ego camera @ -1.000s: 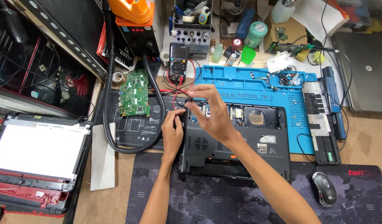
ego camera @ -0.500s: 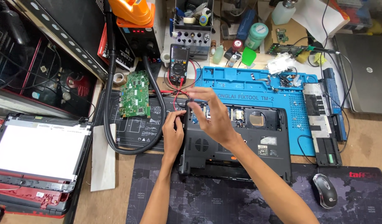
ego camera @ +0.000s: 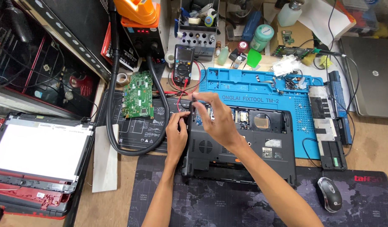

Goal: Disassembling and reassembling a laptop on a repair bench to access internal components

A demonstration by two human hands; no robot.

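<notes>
A black laptop base (ego camera: 244,145) lies bottom-up, partly on the blue repair mat (ego camera: 261,84). My left hand (ego camera: 176,136) sits at the base's left edge, its fingertips pinched on a thin red probe whose red lead runs up to the multimeter (ego camera: 183,63). My right hand (ego camera: 215,120) hovers over the base's top-left corner. Its thumb and fingers are closed on a small black probe near the corner. My right forearm crosses the base from the lower right.
A green circuit board (ego camera: 138,94) lies left of the hands, ringed by a black hose (ego camera: 112,122). A laptop screen panel (ego camera: 36,149) rests at far left, a mouse (ego camera: 328,194) at lower right. Bottles, tool holder and a grey laptop (ego camera: 370,77) crowd the back.
Both hands stay at the base's top-left corner. The right hand's fingers have shifted slightly; nothing was let go or picked up.
</notes>
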